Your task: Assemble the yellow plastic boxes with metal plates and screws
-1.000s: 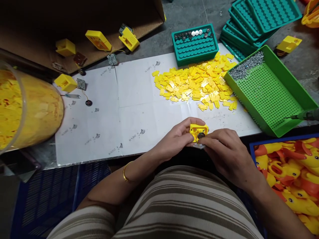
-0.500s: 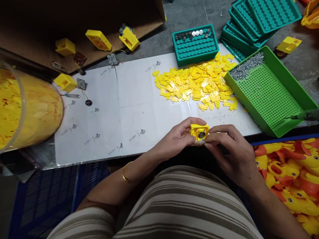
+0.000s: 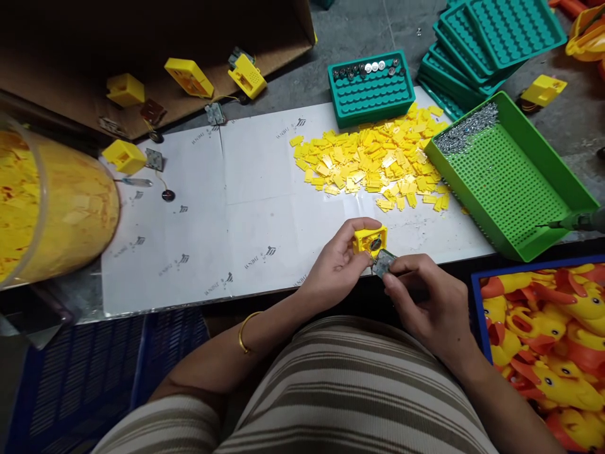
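My left hand is closed around a small yellow plastic housing, its open side turned up. Inside the housing sits a round dark speaker. Between the thumb and fingers of my right hand is a grey circuit module, tilted just below and right of the housing. Any wires between module and speaker are too small to make out. Beyond both hands, a pile of flat yellow covers lies on the white sheet.
A green basket holds screws, with a screwdriver bit reaching over it. Behind the pile stands a teal tray of round parts. Stacked teal trays, a yellow bucket and a crate of toy ducks surround the bench.
My right hand has pulled back slightly, down from the housing, and the grey circuit module now shows in its fingers. My left hand has shifted a little left and up with the housing.
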The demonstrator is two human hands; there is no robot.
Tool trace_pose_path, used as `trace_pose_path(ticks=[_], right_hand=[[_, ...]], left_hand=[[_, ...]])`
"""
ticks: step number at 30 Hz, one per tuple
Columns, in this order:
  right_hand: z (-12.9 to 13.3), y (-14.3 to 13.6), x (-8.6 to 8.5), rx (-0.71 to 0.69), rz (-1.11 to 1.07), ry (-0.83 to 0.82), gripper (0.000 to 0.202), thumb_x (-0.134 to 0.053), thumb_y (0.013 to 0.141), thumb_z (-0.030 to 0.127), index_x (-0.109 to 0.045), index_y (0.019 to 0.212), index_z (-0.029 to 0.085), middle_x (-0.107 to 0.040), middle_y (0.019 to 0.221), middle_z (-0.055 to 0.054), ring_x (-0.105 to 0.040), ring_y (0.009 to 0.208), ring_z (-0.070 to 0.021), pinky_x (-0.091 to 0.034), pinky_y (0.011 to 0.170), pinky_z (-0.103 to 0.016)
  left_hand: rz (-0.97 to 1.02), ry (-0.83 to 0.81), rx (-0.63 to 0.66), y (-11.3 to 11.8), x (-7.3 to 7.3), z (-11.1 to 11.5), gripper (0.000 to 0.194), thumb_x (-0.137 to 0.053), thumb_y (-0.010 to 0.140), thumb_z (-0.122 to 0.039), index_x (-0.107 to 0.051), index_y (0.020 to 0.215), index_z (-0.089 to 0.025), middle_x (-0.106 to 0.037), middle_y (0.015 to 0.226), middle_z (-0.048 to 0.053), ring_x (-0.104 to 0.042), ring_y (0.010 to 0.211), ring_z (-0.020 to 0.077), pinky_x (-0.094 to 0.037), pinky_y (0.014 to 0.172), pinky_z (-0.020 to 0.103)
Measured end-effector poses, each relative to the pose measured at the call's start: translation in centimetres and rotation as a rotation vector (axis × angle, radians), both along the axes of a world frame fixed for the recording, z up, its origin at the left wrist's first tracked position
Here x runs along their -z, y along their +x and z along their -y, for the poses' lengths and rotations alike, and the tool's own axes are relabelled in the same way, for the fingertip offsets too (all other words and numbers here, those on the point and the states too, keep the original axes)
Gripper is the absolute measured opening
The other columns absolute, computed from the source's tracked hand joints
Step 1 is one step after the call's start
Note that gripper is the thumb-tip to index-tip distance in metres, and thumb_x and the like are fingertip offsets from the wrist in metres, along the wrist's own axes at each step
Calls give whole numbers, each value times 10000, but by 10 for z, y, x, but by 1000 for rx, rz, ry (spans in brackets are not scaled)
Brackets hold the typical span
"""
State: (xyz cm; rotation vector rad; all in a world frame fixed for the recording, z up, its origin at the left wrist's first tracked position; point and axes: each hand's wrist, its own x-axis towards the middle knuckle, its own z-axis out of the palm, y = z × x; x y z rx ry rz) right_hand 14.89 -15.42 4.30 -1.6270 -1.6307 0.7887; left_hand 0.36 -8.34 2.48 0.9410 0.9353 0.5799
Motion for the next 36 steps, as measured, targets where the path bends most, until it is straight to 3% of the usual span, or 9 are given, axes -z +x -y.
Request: trace_pose_path(ticks=[4, 8, 14, 21, 25, 32, 36], right_hand=[[2, -4, 2, -34, 177, 133, 81, -544, 877, 139, -547, 924, 206, -660, 784, 3, -644, 652, -97, -500, 600, -192], [1, -4, -2, -36, 291, 191, 206, -560, 880, 151, -534, 1080, 193, -704, 917, -33, -685, 721, -114, -531, 635, -195], [-4, 3, -8, -74, 172, 104, 236, -569, 880, 147, -584, 1106, 211, -710, 1000, -24, -685, 879, -132, -551, 796, -229], [-4, 6, -8, -69, 137, 130, 205, -603, 856, 121, -623, 1037, 215, -710, 935, -21, -666, 846, -141, -544, 771, -262], [-5, 7, -11, -149, 158, 142, 220, -598, 853, 97, -633, 1041, 206, -685, 948, -44, -628, 882, -151, -523, 775, -283], [-20, 17, -15, -302, 129, -17, 189, -533, 911, 178, -638, 1060, 229, -667, 997, -37, -628, 917, -136, -513, 790, -250], [-30, 19, -16, -317, 141, -45, 144, -561, 898, 188, -641, 1008, 235, -690, 929, -4, -651, 818, -121, -506, 723, -227]], left_hand=[[17, -32, -3, 0, -1, -1, 328, -512, 802, -118, -496, 1116, -211, -598, 1086, 42, -590, 983, 158, -449, 898, 319], [30, -35, -6, 0, -3, -2, 272, -520, 806, -118, -516, 1066, -199, -594, 1081, 38, -588, 967, 140, -452, 917, 309], [75, -80, -34, -1, 0, -1, 241, -531, 783, -101, -535, 1005, -194, -615, 1041, 27, -588, 953, 130, -474, 884, 282], [159, -228, -25, -5, -2, -2, 294, -578, 770, -139, -536, 1050, -218, -618, 1066, 30, -588, 958, 146, -456, 873, 290], [190, -207, 36, -8, 0, -1, 350, -569, 768, -112, -530, 1097, -226, -609, 1033, 24, -571, 919, 131, -426, 847, 268], [192, -164, 136, -13, 4, 0, 376, -547, 781, -94, -509, 1129, -230, -587, 940, 2, -546, 842, 119, -390, 796, 253], [181, -118, 195, -15, 3, 0, 353, -545, 785, -89, -520, 1112, -219, -568, 942, 0, -534, 841, 112, -394, 794, 248]])
